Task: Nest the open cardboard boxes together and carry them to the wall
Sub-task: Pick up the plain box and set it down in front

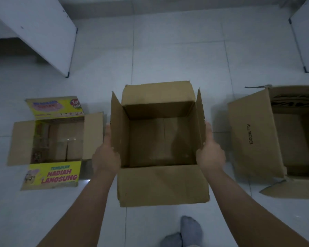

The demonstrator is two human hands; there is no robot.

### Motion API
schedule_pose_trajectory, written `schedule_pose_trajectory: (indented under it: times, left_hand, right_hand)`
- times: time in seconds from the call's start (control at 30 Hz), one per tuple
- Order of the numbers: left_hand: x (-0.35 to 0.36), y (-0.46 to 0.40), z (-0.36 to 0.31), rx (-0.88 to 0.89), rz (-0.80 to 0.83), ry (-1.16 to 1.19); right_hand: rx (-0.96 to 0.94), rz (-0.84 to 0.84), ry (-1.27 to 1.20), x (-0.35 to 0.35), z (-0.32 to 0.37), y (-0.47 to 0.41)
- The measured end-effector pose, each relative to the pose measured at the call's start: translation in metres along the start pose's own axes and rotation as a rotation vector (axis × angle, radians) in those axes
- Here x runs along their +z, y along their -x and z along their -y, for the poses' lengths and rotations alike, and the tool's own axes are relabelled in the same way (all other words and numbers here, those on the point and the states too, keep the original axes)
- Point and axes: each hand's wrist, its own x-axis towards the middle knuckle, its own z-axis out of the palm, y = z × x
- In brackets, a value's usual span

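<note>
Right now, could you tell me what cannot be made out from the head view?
- Right box: its far side is cut off by the frame's right edge.
- Yellow printed box: its contents are too dim and blurred to identify.
- Middle box: whether it rests on the floor; the hands grip its sides.

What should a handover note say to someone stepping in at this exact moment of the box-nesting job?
Left hand: pressed flat against the left side flap of the plain brown open cardboard box in the middle.
Right hand: pressed against that box's right side.
Whether the box is off the white tiled floor cannot be told.
The yellow-printed open cardboard box sits on the floor to the left; the large brown cardboard box printed ALL MODEL sits to the right, partly out of frame.
Done: nothing nested yet.
Left: nest all three, carry them to the wall.
</note>
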Motion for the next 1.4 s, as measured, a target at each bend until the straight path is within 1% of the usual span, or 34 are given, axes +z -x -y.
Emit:
schedule_pose_trajectory:
  times: [0.13,0.23,0.3,0.4,0.5,0.63,0.77,0.83,0.93,1.0,1.17,1.27,1.4]
  left_hand:
    - [-0.055,0.056,-0.036,0.019,-0.074,0.063]
    - [-0.097,0.099,-0.067,0.053,-0.106,0.117]
    - [-0.121,0.126,-0.095,0.114,-0.138,0.163]
    - [-0.138,0.156,-0.131,0.209,-0.178,0.184]
    - [-0.139,0.191,-0.178,0.271,-0.127,0.194]
    - [-0.111,0.226,-0.25,0.302,-0.101,0.233]
    - [-0.061,0.241,-0.324,0.264,-0.085,0.221]
    - [-0.029,0.246,-0.362,0.236,-0.077,0.24]
    - [0.016,0.249,-0.408,0.191,-0.058,0.23]
    - [0.04,0.254,-0.427,0.152,-0.067,0.219]
    - [0.082,0.251,-0.46,0.174,-0.15,0.202]
    - [0.095,0.25,-0.468,0.198,-0.154,0.186]
    - [0.118,0.266,-0.473,0.145,-0.117,0.214]
  right_hand:
    - [-0.038,-0.044,-0.019,-0.062,0.013,0.046]
    - [-0.088,-0.124,-0.046,-0.126,0.017,0.075]
    - [-0.105,-0.189,-0.052,-0.175,0.013,0.088]
    - [-0.08,-0.311,-0.068,-0.231,-0.002,0.095]
    - [-0.058,-0.421,-0.11,-0.283,-0.03,0.095]
    - [-0.068,-0.499,-0.15,-0.337,-0.084,0.071]
    - [-0.134,-0.548,-0.16,-0.379,-0.15,0.028]
    - [-0.163,-0.545,-0.165,-0.395,-0.186,0.0]
    - [-0.131,-0.482,-0.2,-0.414,-0.236,-0.041]
    - [-0.111,-0.419,-0.193,-0.42,-0.267,-0.057]
    - [-0.088,-0.333,-0.18,-0.418,-0.32,-0.085]
    - [-0.064,-0.38,-0.184,-0.421,-0.338,-0.095]
    - [-0.014,-0.437,-0.143,-0.425,-0.352,-0.1]
